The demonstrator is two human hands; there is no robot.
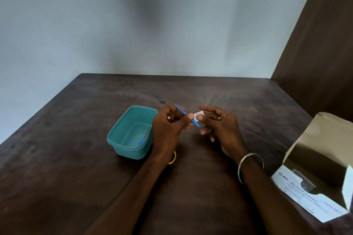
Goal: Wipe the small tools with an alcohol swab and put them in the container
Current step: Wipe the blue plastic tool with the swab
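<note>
1. Blue small tool (181,110) at frame center, tilted, far tip up-left, near tip down-right; above the counter (76,158).
2. Left hand (168,128) grips tool, fingers curled round its middle.
3. Right hand (219,128) pinches white alcohol swab (198,114) between thumb and forefinger, right at the tool's shaft; other fingers loosely spread.
4. Teal container (118,139) just left of left hand, open; something blue lies inside at its near right corner.
5. Open Alcohol Swabs box (305,196) lower right.
</note>
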